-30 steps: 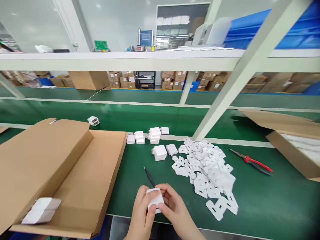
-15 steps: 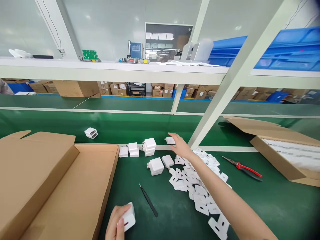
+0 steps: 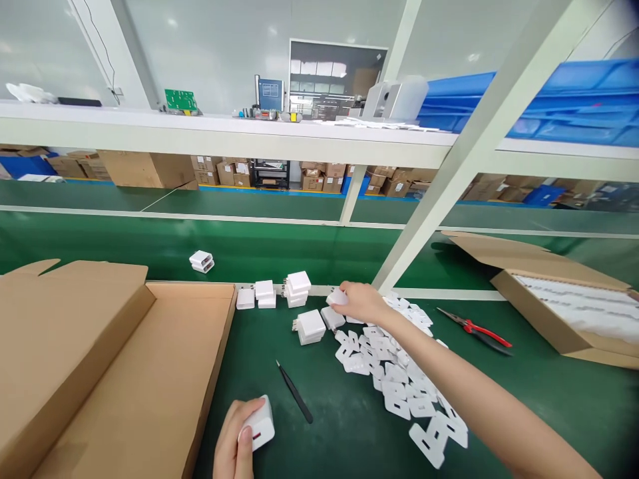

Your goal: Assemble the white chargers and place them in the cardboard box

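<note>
My left hand (image 3: 232,439) is closed round a white USB charger (image 3: 262,420) near the front edge, its port side facing me. My right hand (image 3: 363,303) reaches forward, its fingers closed on another white charger (image 3: 336,297) with prongs pointing left. That charger is just above a further charger (image 3: 331,318) lying on the bench; whether they touch I cannot tell. Beside it sit stacked chargers (image 3: 308,327), with more charger stacks (image 3: 297,289) behind. Under and beside my right forearm, white slotted card pieces (image 3: 395,389) lie in a loose heap.
Black tweezers (image 3: 294,391) lie mid-bench. An open cardboard box (image 3: 227,359) stands left, and another box (image 3: 536,313) holding white items stands right. Red-handled pliers (image 3: 474,330) lie near it. A slanted white post (image 3: 429,219) rises behind my right hand. Two chargers (image 3: 202,261) rest on the green belt.
My right hand has closed on the charger at the belt's edge and brought it slightly nearer. The two chargers on the belt have shifted right. My left hand still holds its charger.
</note>
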The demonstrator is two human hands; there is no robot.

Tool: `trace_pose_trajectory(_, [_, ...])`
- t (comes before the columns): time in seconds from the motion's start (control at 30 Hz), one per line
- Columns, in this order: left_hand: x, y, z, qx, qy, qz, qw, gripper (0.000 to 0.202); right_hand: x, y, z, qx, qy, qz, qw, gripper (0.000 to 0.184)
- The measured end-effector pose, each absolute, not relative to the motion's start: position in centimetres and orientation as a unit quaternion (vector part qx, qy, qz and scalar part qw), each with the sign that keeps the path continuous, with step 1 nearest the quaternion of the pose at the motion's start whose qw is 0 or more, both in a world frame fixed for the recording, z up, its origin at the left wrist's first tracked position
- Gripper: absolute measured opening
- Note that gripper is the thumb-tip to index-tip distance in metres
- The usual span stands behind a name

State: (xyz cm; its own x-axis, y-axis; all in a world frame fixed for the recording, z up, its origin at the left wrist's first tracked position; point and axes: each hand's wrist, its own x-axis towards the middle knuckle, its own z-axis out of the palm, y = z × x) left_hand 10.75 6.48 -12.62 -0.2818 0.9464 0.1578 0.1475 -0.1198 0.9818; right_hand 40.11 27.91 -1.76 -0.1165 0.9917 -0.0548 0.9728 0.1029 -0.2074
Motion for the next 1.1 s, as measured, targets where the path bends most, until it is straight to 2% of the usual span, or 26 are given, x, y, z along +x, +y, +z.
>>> trace_pose_trajectory(0.23, [11.3,6.1,-12.1,0.458,0.599,0.537,0.378,0.06,38.9,23.0,-2.1,-0.636,-0.762,0.09,0.08,0.038])
trace_pose_trajectory(0.3, [11.6,5.8,-11.9,0.447,0.607,0.538,0.378,0.064,38.5,20.8,-1.9,-0.633,-0.754,0.102,0.139,0.035])
trace_pose_trajectory(0.33, [11.8,5.6,-11.8,0.447,0.604,0.538,0.382,0.067,38.0,19.3,-1.9,-0.629,-0.741,0.12,0.201,0.034])
trace_pose_trajectory(0.4, [12.3,5.2,-11.4,0.453,0.591,0.541,0.391,0.071,36.4,15.6,-2.1,-0.587,-0.714,0.196,0.328,0.032])
trace_pose_trajectory(0.43, [12.6,5.1,-11.2,0.457,0.585,0.543,0.393,0.071,35.4,13.7,-2.3,-0.548,-0.72,0.25,0.343,0.028])
trace_pose_trajectory(0.57, [13.5,4.6,-10.1,0.493,0.538,0.553,0.401,0.06,31.2,7.6,-3.9,-0.455,-0.712,0.446,0.296,0.031])
trace_pose_trajectory(0.67, [13.5,4.2,-9.3,0.536,0.502,0.543,0.409,0.05,29.2,6.0,-5.1,-0.44,-0.659,0.514,0.329,0.031])
trace_pose_trajectory(0.77, [12.9,3.7,-8.3,0.57,0.493,0.512,0.413,0.048,28.7,5.9,-5.9,-0.427,-0.61,0.551,0.377,0.033])
trace_pose_trajectory(0.87, [12.3,3.2,-7.6,0.56,0.481,0.481,0.473,0.057,29.2,6.0,-6.0,-0.396,-0.595,0.569,0.407,0.033])
trace_pose_trajectory(1.0, [12.1,2.8,-7.4,0.465,0.457,0.511,0.56,0.069,30.0,5.8,-6.3,-0.38,-0.587,0.565,0.437,0.038])
trace_pose_trajectory(1.1, [12.6,2.7,-7.6,0.431,0.425,0.531,0.593,0.07,30.6,5.5,-6.9,-0.377,-0.603,0.542,0.448,0.046])
